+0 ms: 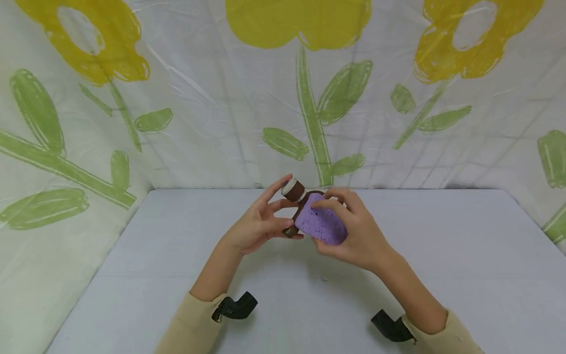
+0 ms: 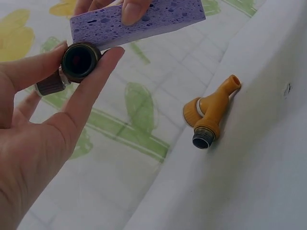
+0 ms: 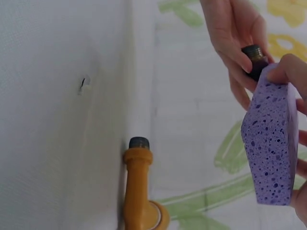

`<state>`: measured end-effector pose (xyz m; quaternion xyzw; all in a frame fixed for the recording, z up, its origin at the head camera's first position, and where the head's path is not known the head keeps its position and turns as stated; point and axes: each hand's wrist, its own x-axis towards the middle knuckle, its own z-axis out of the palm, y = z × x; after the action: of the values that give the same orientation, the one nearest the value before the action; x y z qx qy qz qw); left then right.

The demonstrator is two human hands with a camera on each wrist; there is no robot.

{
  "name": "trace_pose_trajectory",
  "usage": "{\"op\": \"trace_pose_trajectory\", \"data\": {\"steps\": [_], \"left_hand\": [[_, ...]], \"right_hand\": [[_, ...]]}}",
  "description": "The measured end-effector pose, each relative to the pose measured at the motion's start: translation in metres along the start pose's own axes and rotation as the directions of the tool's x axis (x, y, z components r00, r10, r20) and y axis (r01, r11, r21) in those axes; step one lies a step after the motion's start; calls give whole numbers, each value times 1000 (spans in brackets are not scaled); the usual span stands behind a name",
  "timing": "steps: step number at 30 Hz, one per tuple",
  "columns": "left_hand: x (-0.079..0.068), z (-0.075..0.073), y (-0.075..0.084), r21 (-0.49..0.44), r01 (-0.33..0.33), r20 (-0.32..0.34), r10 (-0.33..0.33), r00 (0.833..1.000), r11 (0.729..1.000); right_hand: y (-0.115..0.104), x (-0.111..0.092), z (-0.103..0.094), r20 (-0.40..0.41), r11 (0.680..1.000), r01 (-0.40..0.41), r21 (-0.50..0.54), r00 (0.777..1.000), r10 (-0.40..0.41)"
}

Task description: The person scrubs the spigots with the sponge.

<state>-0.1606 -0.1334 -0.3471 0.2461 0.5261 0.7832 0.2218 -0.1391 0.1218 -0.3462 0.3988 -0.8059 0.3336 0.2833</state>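
In the head view my left hand (image 1: 258,223) holds a brown Y-shaped pipe fitting (image 1: 293,190) by its ends, thumb below and fingers above. The fitting's open round mouth (image 2: 80,61) faces the left wrist camera, and its dark threaded end (image 3: 251,51) shows in the right wrist view. With thumb and fingers my right hand (image 1: 360,231) grips a purple sponge (image 1: 322,220) full of small holes. The sponge lies against the fitting and hides part of its body.
A second, orange Y-shaped pipe fitting (image 2: 211,108) with a threaded end rests on the white table (image 1: 146,275); it cannot be seen in the head view. Behind the table hangs a white sheet (image 1: 212,123) painted with flowers. Black elbow-shaped pieces (image 1: 239,306) sit at both cuffs.
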Motion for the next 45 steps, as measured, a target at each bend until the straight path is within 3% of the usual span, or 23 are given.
{"op": "trace_pose_trajectory", "data": {"steps": [5, 12, 21, 27, 45], "left_hand": [[-1, 1, 1, 38, 11, -24, -10, 1000, 999], [2, 5, -2, 11, 26, -64, -26, 998, 1000], [3, 10, -1, 24, 63, -62, -62, 996, 998], [4, 13, -1, 12, 64, -61, -63, 996, 998], [4, 13, -3, 16, 37, -70, -36, 997, 999]], "right_hand": [[0, 1, -2, 12, 1000, 10, -27, 1000, -10], [1, 0, -2, 24, 999, 19, -43, 1000, -18], [0, 1, 0, -45, 996, -2, -94, 999, -2], [-2, 0, 0, -4, 999, -7, -45, 1000, 7], [-5, 0, -3, 20, 999, -51, 19, 999, 50]]}}
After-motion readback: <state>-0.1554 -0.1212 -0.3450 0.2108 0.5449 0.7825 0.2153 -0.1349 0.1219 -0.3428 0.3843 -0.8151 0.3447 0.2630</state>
